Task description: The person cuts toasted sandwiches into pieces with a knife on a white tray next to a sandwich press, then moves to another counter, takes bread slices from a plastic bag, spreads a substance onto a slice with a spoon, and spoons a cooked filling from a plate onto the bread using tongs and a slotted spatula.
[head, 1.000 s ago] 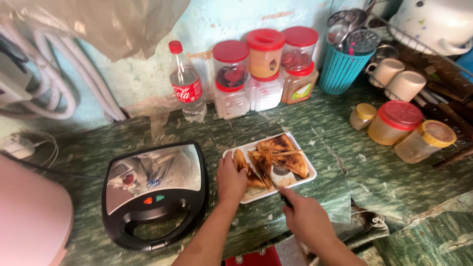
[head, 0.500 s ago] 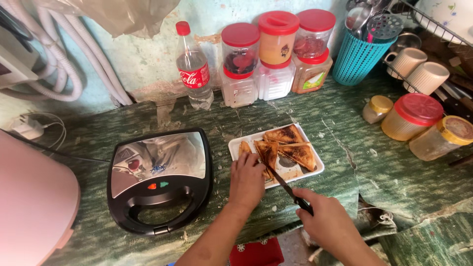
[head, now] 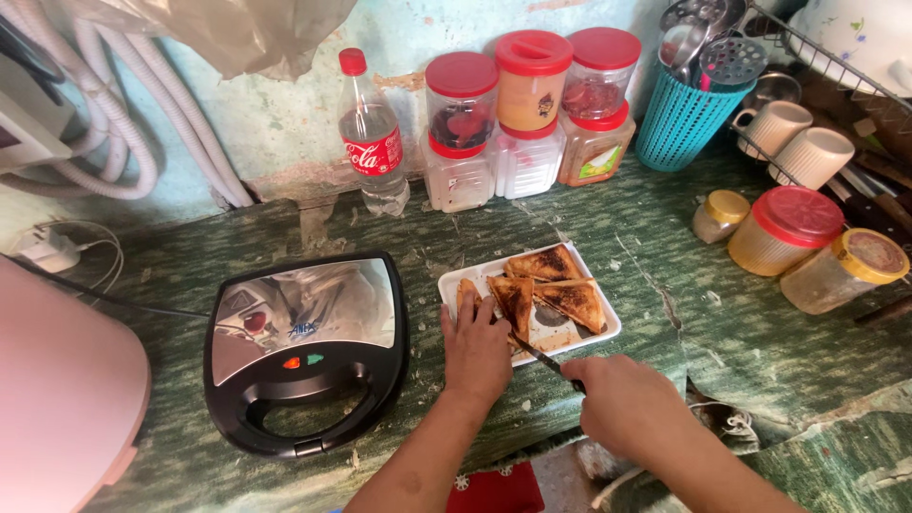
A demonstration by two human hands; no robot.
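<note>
Clear bottle (head: 369, 133), red label, by wall; red-lidded jars (head: 528, 114) beside it.

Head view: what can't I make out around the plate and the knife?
- Knife: handle hidden inside the right hand.
- Sandwich piece under the left hand: mostly covered by the hand.
- White plate: near-left edge hidden behind the left hand.
- Sandwich filling: not visible; only toasted crusts show.

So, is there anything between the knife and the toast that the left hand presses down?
Nothing visible. The knife in the right hand already reaches the toast under the left hand on the white tray.
</note>
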